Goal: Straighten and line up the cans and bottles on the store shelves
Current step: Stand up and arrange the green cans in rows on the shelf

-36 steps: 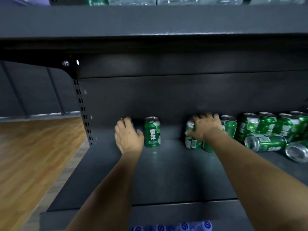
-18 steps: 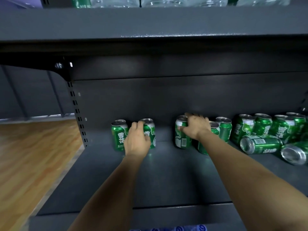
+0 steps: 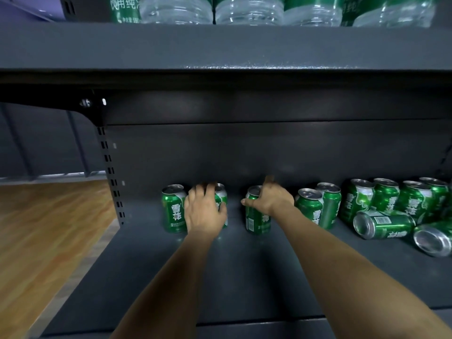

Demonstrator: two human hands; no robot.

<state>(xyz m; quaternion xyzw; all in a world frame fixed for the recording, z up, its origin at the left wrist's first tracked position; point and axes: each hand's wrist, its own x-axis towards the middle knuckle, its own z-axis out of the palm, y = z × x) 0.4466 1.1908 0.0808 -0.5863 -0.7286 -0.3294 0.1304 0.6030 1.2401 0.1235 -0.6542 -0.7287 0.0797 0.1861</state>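
Observation:
Green beer cans stand along the back of a dark grey shelf [image 3: 244, 277]. The leftmost can [image 3: 174, 209] stands upright and free. My left hand [image 3: 203, 211] grips the second can [image 3: 222, 195] right beside it, fingers curled over its top and side. A gap further right, my right hand [image 3: 271, 200] holds the third can [image 3: 255, 220] near its top, thumb across the front and one finger raised. Two more upright cans [image 3: 310, 209] stand close to my right wrist.
Several upright cans [image 3: 386, 196] crowd the back right, with two cans lying on their sides [image 3: 384, 223] in front of them. Clear water bottles [image 3: 247, 9] stand on the shelf above. A slotted upright post [image 3: 110, 172] and wooden floor [image 3: 44, 228] are at the left.
My left hand let go of the leftmost can and took hold of the second one. My right hand slid its can leftwards, away from the cluster on the right.

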